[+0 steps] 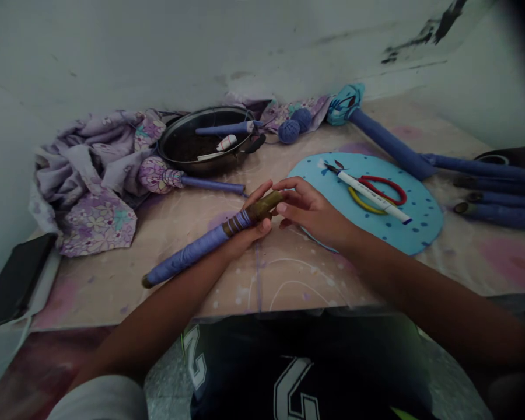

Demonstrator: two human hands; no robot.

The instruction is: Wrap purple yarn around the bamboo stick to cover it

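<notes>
A brown stick [192, 256] wrapped in blue yarn lies slantwise over my left palm and forearm. Its upper right end is bare brown, with a few loose turns of yarn just below. My left hand [254, 224] cradles it from beneath, thumb on the near side. At the bare end, my right hand [308, 211] has its fingers curled around the tip. A thin blue strand [258, 274] hangs from near the hands down over the table's front edge.
A black pan [205, 168] holds a blue-wrapped stick and a small white item. Floral cloth [100, 216] is left. Blue yarn balls [289, 132] are behind. A turquoise dotted disc [424, 224] bears a marker [371, 195]. Blue-wrapped sticks [503, 214] lie right, a dark device [20, 277] left.
</notes>
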